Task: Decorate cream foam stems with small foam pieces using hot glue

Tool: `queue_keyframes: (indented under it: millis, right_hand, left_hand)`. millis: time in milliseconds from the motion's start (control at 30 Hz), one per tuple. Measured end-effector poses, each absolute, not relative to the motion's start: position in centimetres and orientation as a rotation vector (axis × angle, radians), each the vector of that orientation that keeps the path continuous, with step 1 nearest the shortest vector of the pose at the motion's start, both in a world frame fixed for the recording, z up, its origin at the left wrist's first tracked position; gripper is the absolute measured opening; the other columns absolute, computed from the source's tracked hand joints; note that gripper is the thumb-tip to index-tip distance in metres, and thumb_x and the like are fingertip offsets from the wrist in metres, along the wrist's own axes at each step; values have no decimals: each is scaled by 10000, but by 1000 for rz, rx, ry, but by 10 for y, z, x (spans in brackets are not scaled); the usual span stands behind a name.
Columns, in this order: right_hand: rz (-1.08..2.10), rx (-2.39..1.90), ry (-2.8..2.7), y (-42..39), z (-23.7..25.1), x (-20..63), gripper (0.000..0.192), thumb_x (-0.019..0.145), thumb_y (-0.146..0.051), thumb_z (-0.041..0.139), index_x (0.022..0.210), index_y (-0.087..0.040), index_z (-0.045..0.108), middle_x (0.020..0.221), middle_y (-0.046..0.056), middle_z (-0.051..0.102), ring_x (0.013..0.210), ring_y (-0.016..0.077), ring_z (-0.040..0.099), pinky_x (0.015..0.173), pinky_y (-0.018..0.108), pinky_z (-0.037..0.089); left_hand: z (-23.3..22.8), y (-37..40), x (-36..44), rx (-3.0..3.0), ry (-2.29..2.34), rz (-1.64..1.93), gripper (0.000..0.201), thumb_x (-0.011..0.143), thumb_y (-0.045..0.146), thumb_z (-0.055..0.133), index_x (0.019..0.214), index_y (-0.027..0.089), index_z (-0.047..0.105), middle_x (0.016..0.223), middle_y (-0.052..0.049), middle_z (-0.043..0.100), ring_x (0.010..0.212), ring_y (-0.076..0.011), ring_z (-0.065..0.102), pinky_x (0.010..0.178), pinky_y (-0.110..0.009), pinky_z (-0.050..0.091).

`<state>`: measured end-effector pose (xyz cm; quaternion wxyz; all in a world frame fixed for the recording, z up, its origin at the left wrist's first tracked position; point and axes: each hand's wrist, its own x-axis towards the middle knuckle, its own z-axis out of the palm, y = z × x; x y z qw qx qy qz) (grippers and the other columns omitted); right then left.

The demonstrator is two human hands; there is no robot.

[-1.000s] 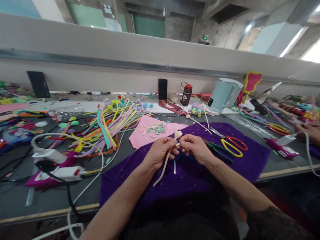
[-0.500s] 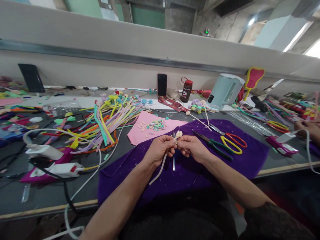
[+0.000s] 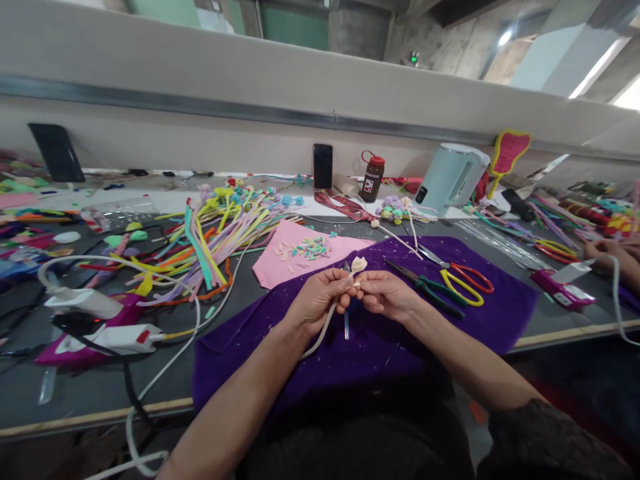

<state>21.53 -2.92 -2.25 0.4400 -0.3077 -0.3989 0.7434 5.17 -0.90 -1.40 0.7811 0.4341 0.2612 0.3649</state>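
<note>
A cream pipe-cleaner flower (image 3: 359, 265) rises above the fingertips, over the purple cloth (image 3: 240, 363). My left hand (image 3: 323, 300) is closed round its stem, and the loose end of the cream stem (image 3: 323, 337) hangs down to the left. Thumb and fingers of my right hand (image 3: 390, 293) pinch at the flower's base, where a short cream bit shows between the two hands. Behind the hands lies a tool mostly hidden from view, with a clear stick (image 3: 347, 327) poking out below. Small cut pipe-cleaner pieces (image 3: 313, 249) are scattered on the pink sheet (image 3: 270, 263).
Green-handled pliers (image 3: 435, 293) and red-and-yellow scissors (image 3: 463, 283) lie right of my hands. Leftward are a pipe-cleaner bundle (image 3: 215, 247) and a power strip (image 3: 90, 333) with trailing cables. A phone (image 3: 323, 167), bottle (image 3: 373, 180) and kettle (image 3: 453, 180) stand behind. Another person's hand (image 3: 613, 257) shows far right.
My fingers have shifted slightly at the flower's base, and more of the flower and the short cream bit now show. The stem's loose end has swung a little. The view has moved slightly.
</note>
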Motion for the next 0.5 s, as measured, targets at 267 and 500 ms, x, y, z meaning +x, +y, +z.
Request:
queue_keyframes:
  millis: [267, 500]
  right_hand:
    - [1619, -932, -1178, -29, -20, 213, 192, 699, -313, 644, 726, -126, 616, 645, 15, 607, 396, 45, 459, 325, 152, 306]
    - [830, -1243, -1495, -40, -13, 228, 219, 782, -323, 538, 915, -184, 643, 641, 7, 610, 490, 104, 526, 415, 201, 377]
  left_hand:
    - [-14, -10, 50, 919, 600, 783, 140, 689, 211, 651, 712, 114, 553, 618, -22, 612, 396, -28, 483, 346, -108, 369]
    - [-10, -5, 42, 824, 606, 836, 116, 704, 185, 640, 720, 118, 546, 571, 16, 574, 383, -16, 465, 339, -97, 358]
